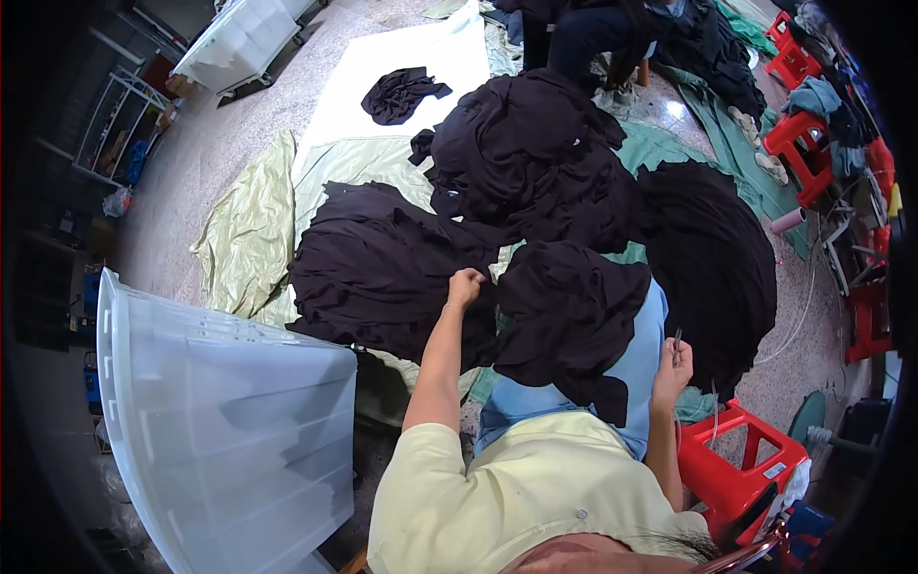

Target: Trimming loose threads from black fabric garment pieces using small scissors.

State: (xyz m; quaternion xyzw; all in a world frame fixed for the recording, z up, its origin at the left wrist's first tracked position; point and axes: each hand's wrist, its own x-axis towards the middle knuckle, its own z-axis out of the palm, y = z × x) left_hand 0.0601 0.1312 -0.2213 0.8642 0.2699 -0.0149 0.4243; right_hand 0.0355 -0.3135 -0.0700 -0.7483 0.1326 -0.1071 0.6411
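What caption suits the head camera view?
Left hand over dark cloth piles, right hand holding a slender dark object, red stool nearby.

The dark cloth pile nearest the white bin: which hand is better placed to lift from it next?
Probably the left hand: it is at or just above the dark cloth pile, while the right hand is farther away and seems to hold a small dark tool.

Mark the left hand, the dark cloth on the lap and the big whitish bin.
Left hand (pixel 465 286): head view, middle of the hand.
Dark cloth on the lap (pixel 569 311): head view, middle of the bunched folds.
Whitish bin (pixel 249 421): head view, its side wall.
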